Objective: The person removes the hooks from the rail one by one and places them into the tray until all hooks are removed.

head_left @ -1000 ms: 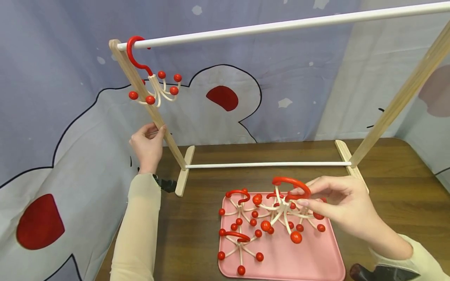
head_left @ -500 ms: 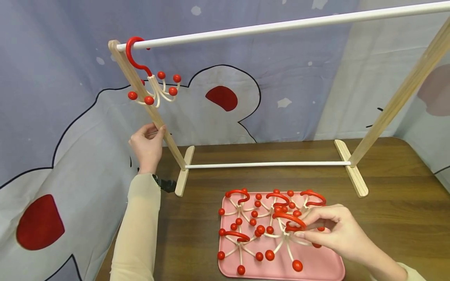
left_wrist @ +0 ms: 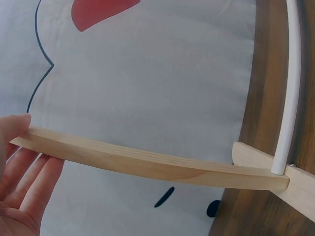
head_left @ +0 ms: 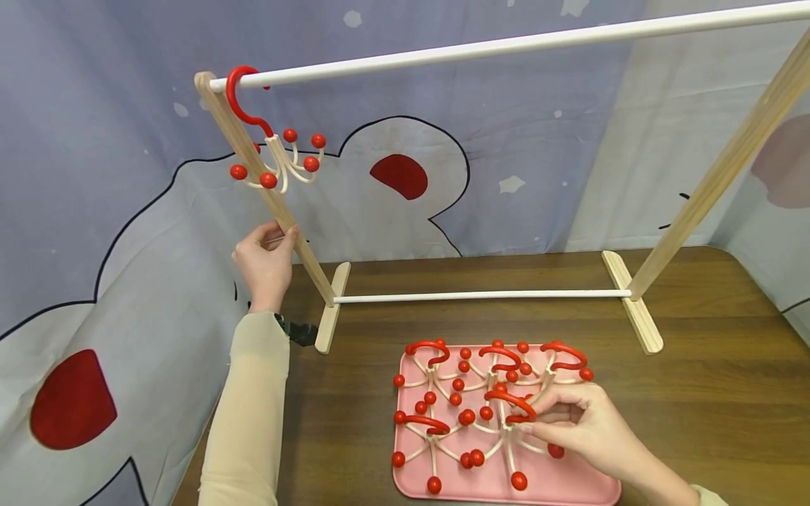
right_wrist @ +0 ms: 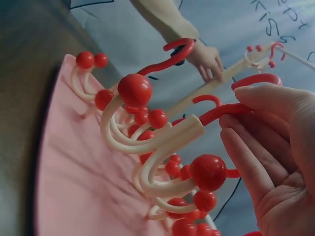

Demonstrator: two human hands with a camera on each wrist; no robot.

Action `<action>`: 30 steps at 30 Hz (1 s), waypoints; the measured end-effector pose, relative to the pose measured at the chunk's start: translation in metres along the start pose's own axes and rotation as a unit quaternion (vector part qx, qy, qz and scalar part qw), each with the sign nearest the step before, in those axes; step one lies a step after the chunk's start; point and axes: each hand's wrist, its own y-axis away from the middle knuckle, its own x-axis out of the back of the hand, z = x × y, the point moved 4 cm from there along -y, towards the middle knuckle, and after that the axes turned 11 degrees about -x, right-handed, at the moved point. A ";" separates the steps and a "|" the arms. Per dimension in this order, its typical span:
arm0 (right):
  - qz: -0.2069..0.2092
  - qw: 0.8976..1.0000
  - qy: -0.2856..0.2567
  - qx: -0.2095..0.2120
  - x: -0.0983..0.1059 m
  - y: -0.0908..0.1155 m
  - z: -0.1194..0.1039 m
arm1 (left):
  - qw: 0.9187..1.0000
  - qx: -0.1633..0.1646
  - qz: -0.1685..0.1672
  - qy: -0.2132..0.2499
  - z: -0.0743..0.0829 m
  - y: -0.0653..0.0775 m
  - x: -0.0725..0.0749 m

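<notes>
My left hand (head_left: 264,266) pinches the left wooden post (left_wrist: 157,163) of a hanging rack, thumb on one side and fingers on the other. With thumb and fingertips, my right hand (head_left: 588,427) pinches the red hook of a hanger (right_wrist: 177,135); its pale curved arms end in red balls. This hanger stands upright over the front middle of a pink tray (head_left: 572,485), its lower arms close to the surface. Several matching hangers (head_left: 432,430) rest on the tray around it. Another hanger (head_left: 276,151) hangs by its hook at the left end of the rack's white top rod (head_left: 506,47).
A lower white rod (head_left: 481,296) joins the rack's two wooden feet (head_left: 633,302) behind the tray. The right post (head_left: 715,183) rises at the right. A patterned curtain (head_left: 525,140) backs the brown wooden table (head_left: 354,407).
My right hand has lowered the hanger toward the tray's front and shifted it slightly left. The hangers at the back right now show more fully. My left hand stays on the post.
</notes>
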 end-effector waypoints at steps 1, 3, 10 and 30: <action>0.003 1.000 0.004 0.000 -0.001 0.000 0.002 | 1.000 0.000 0.000 0.000 0.000 0.000 0.000; 0.004 1.000 0.007 -0.001 -0.002 0.001 0.006 | 1.000 -0.001 -0.001 -0.001 0.000 0.000 0.000; -0.018 1.000 -0.005 -0.010 -0.006 0.003 0.013 | 1.000 -0.001 0.000 -0.004 0.001 0.000 0.001; -0.026 0.998 0.004 -0.058 -0.006 0.011 0.021 | 1.000 -0.002 0.003 0.002 0.000 -0.001 0.001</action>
